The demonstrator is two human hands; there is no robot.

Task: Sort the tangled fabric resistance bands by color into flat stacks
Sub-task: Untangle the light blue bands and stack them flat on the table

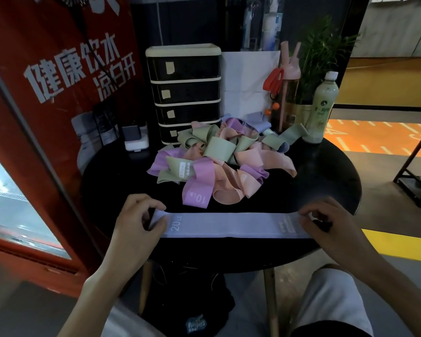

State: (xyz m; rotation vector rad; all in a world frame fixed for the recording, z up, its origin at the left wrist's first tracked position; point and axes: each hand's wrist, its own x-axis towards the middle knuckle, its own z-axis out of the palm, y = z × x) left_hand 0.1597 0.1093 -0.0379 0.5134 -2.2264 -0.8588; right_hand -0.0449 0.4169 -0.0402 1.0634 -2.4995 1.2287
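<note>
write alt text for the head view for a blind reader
A left hand and right hand hold the ends of a blue band marked 20 LB, flat along the near edge of a round black table. Behind it lies a tangled pile of green, pink and purple bands, with drawers and a bottle further back.

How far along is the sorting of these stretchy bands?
Barely begun. Done: no finished stack shows anywhere on the black table. In hand: the left hand and right hand each pinch an end of one pale blue band, marked 20 LB, laid flat along the near edge, likely the first of its stack. Left: the tangled pile of green, pink and purple bands behind it, unsorted.
</note>
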